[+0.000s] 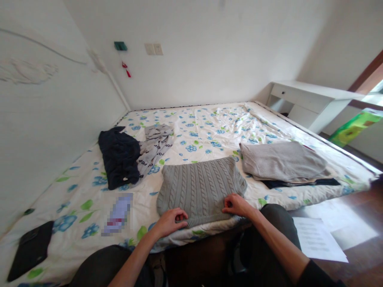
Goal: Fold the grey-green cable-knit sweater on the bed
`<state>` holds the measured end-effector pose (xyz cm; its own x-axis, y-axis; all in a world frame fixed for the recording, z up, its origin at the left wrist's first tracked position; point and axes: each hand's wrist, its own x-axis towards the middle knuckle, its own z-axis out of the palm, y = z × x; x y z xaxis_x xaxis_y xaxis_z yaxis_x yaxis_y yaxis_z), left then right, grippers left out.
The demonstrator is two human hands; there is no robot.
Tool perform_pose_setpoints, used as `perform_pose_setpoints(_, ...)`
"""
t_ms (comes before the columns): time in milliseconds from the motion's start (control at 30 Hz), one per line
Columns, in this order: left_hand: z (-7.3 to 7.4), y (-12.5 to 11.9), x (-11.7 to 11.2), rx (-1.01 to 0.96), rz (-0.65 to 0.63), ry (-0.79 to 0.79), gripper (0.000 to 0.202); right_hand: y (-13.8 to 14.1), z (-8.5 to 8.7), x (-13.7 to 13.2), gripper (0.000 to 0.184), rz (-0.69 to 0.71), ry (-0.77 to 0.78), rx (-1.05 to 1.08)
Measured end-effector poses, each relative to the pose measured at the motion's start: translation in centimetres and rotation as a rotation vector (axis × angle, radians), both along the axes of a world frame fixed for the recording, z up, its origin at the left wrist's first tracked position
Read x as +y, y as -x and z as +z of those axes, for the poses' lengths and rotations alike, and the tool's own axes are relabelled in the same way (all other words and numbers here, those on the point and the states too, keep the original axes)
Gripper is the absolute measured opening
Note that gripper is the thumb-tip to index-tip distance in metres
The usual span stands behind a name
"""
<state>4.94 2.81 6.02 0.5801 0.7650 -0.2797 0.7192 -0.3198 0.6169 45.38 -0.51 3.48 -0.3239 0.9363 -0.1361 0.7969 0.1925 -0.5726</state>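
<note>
- Knees (278, 219) nearest; grey cable-knit sweater (200, 185) beyond, on bed (197, 127) edge.
- Left hand (172, 223), right hand (237, 205): fingers curled near hem (209, 218); pinch, can't tell.
- Probably straightening; next move needs even grip.

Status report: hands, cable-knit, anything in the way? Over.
Left hand, right hand curled at near side of grey cable-knit; grip unclear. Cable-knit spread on floral sheet. No other item on top; folded pile close by, right.
</note>
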Motion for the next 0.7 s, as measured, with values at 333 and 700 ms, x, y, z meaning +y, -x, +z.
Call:
perform_pose_setpoints(333,0.0,-4.0,12.3,-0.004,0.225,-0.531,0.050,4.8,0.9,8.2,0.032,-0.165,-0.273,0.044)
perform_pose_setpoints(700,-5.1,-0.5,19.7,0.212,0.385,-0.616,0.061,22.7,-2.0,21.3,0.076,-0.089,-0.252,0.075)
